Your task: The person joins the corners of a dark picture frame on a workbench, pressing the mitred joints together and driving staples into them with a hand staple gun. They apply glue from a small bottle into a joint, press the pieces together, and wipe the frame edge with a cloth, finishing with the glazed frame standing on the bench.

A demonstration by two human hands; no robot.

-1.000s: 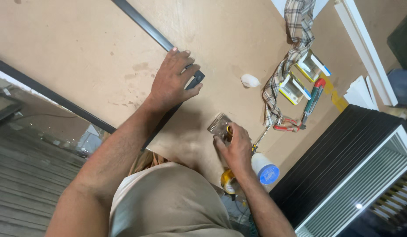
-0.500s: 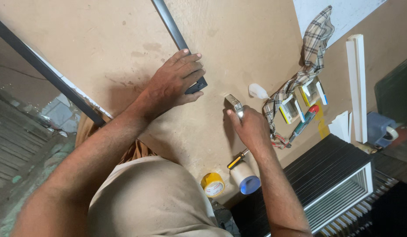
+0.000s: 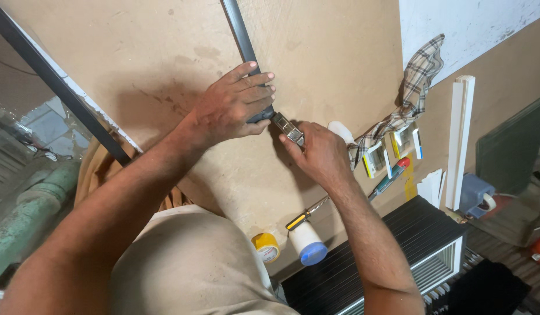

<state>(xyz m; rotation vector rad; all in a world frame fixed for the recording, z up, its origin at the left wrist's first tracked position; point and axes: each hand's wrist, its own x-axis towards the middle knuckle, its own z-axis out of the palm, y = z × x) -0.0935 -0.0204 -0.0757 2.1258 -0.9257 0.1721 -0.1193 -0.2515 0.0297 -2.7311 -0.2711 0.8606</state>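
Two hands meet on the tan worktop [image 3: 136, 64]. The left hand [image 3: 232, 108] presses down, clasping the end of a long dark bar [image 3: 238, 29]; the right hand [image 3: 316, 154] pinches a small metal fitting [image 3: 288, 128] against that end. If the bar slides, the fitting may slip and nip fingers.

Person seen from above: both forearms bare to the elbow, no gloves, rings or watch on left hand [image 3: 232, 108] or right hand [image 3: 319, 154]. Torso in a plain beige shirt [image 3: 194, 268], lightly soiled.
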